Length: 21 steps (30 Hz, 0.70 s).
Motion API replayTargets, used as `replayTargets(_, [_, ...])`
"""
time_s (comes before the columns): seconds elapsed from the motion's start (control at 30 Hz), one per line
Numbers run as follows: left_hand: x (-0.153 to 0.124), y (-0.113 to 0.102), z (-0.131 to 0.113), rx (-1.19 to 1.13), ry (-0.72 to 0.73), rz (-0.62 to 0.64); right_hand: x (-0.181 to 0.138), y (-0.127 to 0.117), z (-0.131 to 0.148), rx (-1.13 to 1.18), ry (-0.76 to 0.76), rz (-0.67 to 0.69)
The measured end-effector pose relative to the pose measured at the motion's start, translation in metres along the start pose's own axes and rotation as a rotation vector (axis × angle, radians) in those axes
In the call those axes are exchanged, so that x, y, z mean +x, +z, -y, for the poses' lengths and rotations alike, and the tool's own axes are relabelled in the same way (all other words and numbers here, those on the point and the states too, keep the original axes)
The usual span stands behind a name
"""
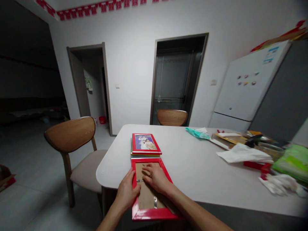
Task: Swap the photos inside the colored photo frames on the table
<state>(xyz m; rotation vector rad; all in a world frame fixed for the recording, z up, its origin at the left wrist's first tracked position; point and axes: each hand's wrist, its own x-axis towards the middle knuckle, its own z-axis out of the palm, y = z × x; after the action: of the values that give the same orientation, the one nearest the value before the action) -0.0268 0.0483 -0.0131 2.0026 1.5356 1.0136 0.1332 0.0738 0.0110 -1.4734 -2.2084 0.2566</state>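
A red picture frame (157, 214) lies back side up at the near edge of the table, its brown backing board (145, 197) showing. Metal clips and a hanger are on the board. My left hand (127, 189) grips the frame's left side, thumb over the board and fingers along the outer edge. Across the upper part of the board rests my right hand (156, 177), fingers apart and slightly bent, holding nothing. Just beyond, a second red frame with a photo (146, 142) lies face up on top of a small stack of frames.
The white table (192, 173) carries a teal packet (197, 133), white paper (243, 153), white gloves (280, 184) and a green bag (292, 163) on its right side. Wooden chairs stand at the left (72, 133) and far side (172, 117). A fridge (240, 86) is at the right.
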Motion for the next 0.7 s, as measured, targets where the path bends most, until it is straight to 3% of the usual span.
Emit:
replayTargets(0.1, [0.000, 0.001, 0.000, 0.005, 0.007, -0.013, -0.008, 0.000, 0.010, 0.035, -0.023, 0.055])
replayTargets(0.47, [0.000, 0.001, 0.000, 0.010, 0.011, -0.007, 0.000, 0.002, 0.021, 0.051, 0.027, -0.002])
replayTargets(0.6, [0.000, 0.001, 0.001, -0.007, -0.004, 0.002, -0.016, -0.016, 0.006, 0.202, -0.068, 0.084])
replayTargets(0.7, [0.000, 0.001, 0.000, -0.014, -0.013, 0.003, -0.035, -0.033, -0.004, 0.235, -0.125, 0.249])
